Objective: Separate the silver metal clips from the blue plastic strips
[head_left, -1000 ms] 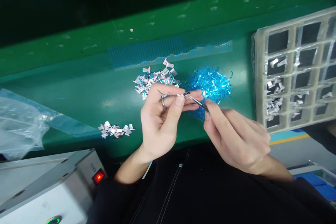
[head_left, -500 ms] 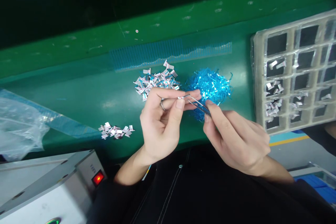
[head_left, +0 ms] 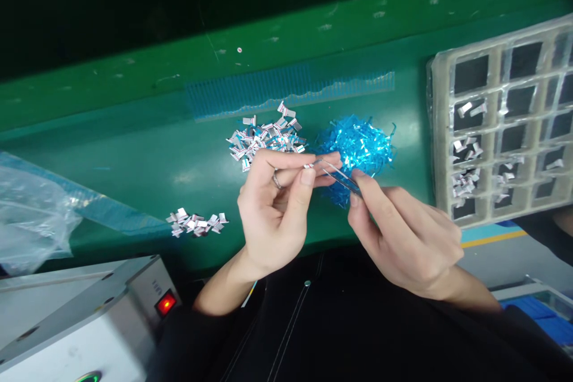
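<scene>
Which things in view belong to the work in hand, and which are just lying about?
Likely the job's:
tweezers, in right hand
small part, in left hand
big pile of parts
small pile of parts
blue strip heap
compartment tray holding parts

Apparently just lying about:
clear plastic bag
pale speck

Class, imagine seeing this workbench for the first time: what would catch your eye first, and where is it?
The shiny heap of blue strips likely stands out first, on the green work surface beyond the tweezers in the right hand. Next comes the larger pile of small white pieces, partly behind the left hand. At the lower left, a red switch glows on a grey box.
</scene>
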`<state>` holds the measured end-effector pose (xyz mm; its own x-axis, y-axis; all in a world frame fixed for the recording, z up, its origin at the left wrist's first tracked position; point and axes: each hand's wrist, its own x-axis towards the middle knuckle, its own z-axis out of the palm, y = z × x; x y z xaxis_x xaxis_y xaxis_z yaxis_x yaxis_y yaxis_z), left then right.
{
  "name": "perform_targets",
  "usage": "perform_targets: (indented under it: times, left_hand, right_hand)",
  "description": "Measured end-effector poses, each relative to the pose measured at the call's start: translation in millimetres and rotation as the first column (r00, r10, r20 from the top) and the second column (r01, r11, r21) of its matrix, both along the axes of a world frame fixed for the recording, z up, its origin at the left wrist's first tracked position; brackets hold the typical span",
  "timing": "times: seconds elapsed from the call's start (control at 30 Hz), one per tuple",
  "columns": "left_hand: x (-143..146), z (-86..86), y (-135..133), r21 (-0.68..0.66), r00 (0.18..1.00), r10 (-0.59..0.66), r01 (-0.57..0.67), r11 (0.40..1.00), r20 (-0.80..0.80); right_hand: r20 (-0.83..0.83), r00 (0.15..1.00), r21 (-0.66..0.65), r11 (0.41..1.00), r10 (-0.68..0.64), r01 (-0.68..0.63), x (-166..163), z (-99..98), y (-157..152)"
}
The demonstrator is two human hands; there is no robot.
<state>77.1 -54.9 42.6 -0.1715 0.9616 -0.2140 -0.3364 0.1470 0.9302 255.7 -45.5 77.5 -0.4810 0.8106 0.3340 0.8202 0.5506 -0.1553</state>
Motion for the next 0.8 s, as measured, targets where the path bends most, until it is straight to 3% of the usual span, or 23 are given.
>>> perform_targets:
  times: [0.8]
  left_hand:
    - [-0.8,-1.2,1.2,0.006,1.000,0.000,0.000,1.000,-0.021]
  right_hand:
    - [-0.016,1.000,-0.033,0.999,-0.021,0.020,0.5,-3.6,-2.6]
